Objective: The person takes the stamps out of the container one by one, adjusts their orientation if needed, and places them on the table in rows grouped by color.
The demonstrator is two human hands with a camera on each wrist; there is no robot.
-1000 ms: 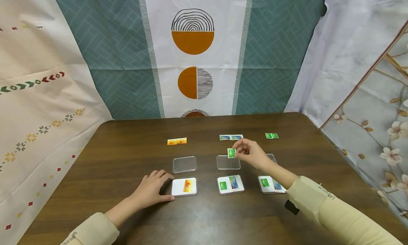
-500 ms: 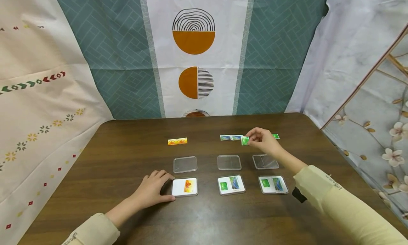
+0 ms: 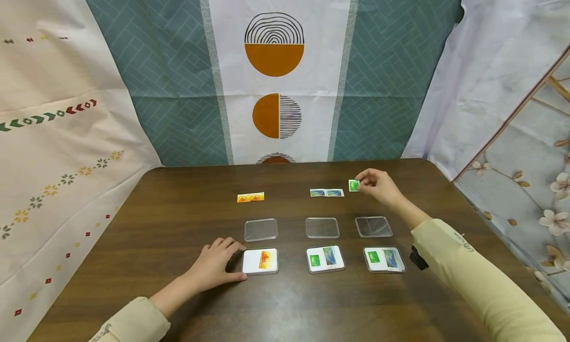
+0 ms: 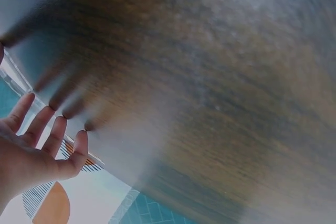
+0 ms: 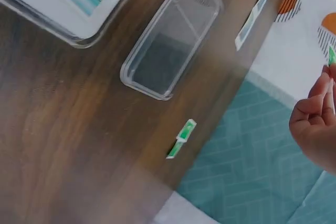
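In the head view my right hand [image 3: 379,187] pinches a small green stamp [image 3: 354,185] between thumb and fingertips, above the back right of the table. A pair of green stamps [image 5: 182,137] lies on the table in the right wrist view; in the head view my right hand hides them. My left hand [image 3: 214,264] rests at the left side of a clear plastic case [image 3: 250,263], thumb and index finger at its corners. That case holds a white card with one orange-yellow stamp [image 3: 266,260]. Spread fingertips [image 4: 56,121] meet the tabletop in the left wrist view.
Two more cases, the middle one [image 3: 313,269] and the right one [image 3: 379,269], each hold a green and a blue stamp. Three clear lids [image 3: 261,230] line up behind the cases. Farther back lie orange-yellow stamps [image 3: 250,197] and blue stamps [image 3: 327,192].
My right hand has carried the green stamp from over the middle lid back and to the right, past the blue stamps. The left hand stays at the left case.
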